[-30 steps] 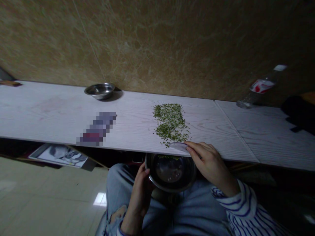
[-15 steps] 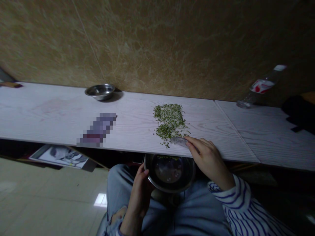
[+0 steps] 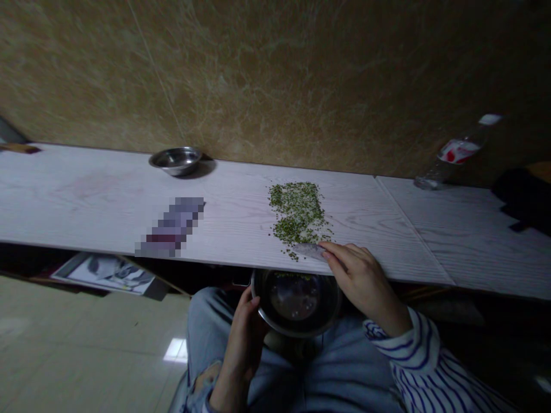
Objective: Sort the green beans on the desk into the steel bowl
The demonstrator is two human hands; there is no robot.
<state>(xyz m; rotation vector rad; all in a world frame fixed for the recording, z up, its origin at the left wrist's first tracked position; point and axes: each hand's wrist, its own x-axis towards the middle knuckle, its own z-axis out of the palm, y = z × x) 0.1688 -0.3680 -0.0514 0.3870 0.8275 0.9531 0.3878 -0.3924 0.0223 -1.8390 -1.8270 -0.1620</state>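
Dim room. Brown marbled wall [image 3: 275, 86] behind pale wood-grain table [image 3: 232, 223]; glossy tile floor [image 3: 86, 355], bright reflection [image 3: 175, 350] on it.

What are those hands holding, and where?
Left hand: the lower metal bowl, by its left rim. Right hand: a thin greyish piece, by its right end.

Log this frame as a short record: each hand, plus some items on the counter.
Left hand: holds large metal bowl at its rim
Right hand: pinches a thin, pale flat piece
Green bits: scattered on the white counter, beyond the large metal bowl
Small metal bowl: near the wall, left of the bits
Plastic bottle: right, white cap
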